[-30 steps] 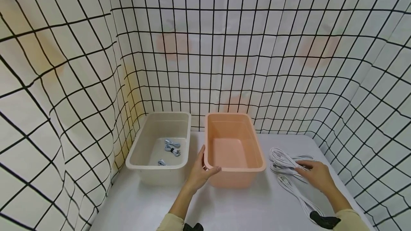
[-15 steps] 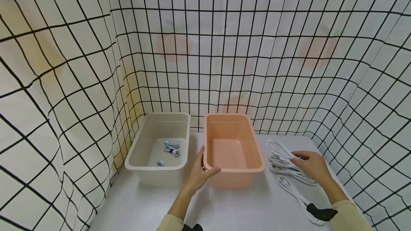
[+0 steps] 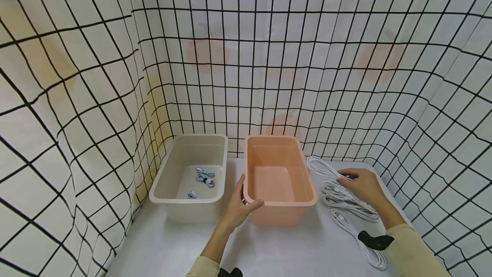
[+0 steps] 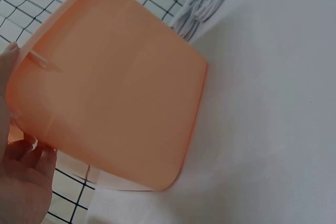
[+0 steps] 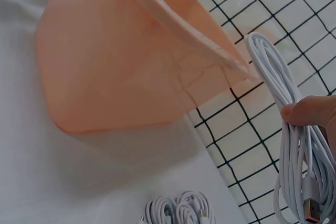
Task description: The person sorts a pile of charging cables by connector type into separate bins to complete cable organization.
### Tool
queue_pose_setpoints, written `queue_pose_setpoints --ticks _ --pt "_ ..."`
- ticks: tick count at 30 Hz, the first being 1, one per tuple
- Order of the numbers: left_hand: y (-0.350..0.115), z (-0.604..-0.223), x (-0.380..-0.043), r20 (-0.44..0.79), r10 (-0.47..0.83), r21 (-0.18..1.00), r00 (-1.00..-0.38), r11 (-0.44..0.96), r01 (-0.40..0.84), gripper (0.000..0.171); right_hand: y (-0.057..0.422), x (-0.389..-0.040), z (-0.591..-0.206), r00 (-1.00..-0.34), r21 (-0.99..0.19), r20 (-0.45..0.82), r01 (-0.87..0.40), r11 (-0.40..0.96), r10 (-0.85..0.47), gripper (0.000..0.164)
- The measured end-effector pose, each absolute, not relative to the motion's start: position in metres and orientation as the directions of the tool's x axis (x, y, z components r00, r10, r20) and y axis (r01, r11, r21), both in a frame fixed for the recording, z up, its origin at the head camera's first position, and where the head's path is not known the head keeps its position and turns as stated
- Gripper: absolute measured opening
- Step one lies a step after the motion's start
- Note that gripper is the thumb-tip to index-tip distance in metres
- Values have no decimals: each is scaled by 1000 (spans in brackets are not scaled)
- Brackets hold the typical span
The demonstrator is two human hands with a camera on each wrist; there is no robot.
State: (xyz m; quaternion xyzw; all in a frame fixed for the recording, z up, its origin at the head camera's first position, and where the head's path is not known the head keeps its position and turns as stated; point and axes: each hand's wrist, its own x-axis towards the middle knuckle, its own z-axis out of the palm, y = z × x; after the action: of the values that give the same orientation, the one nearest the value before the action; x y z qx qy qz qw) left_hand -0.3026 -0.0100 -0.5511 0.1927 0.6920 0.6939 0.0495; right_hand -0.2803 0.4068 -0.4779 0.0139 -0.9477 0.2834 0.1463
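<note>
Extending past right grip point(image 5: 315, 113): white cable point(image 5: 294, 141)

On my worktop point(image 3: 288, 251), the left bin point(image 3: 188, 213) and right bin point(image 3: 278, 216) stand side by side with a gap between. Three small cable bundles point(image 3: 206, 181) lie on the left bin's floor, two close together and the third nearer me. My left hand point(image 3: 236, 208) is at the right bin's near left corner. To that bin's right is my right hand point(image 3: 363, 186), with a cable coil point(image 5: 294, 124) in it. Nearer me lie more coils point(image 3: 342, 200), and before those another coil point(image 3: 373, 254). Netting point(image 3: 272, 54) rises behind the bins and along both sides.
</note>
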Motion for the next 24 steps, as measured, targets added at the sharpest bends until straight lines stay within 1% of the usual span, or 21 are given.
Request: queue_pose_setpoints --ticks 7,10,17,24 --pt "-9 -554 -304 198 332 978 -922 -11 206 115 394 -292 -471 -952 -521 305 -155 840 13 32" --pt "-8 -554 -304 196 328 978 -924 -1 207 115 389 -297 -468 -954 -509 299 -166 845 -7 31" --pt "-9 -553 -304 196 327 979 -925 -17 202 114 377 -311 -462 -960 -544 276 -191 817 -41 29" --pt "-9 -553 -304 186 325 981 -927 -16 192 115 361 -326 -460 -965 -542 253 -198 817 -66 31"
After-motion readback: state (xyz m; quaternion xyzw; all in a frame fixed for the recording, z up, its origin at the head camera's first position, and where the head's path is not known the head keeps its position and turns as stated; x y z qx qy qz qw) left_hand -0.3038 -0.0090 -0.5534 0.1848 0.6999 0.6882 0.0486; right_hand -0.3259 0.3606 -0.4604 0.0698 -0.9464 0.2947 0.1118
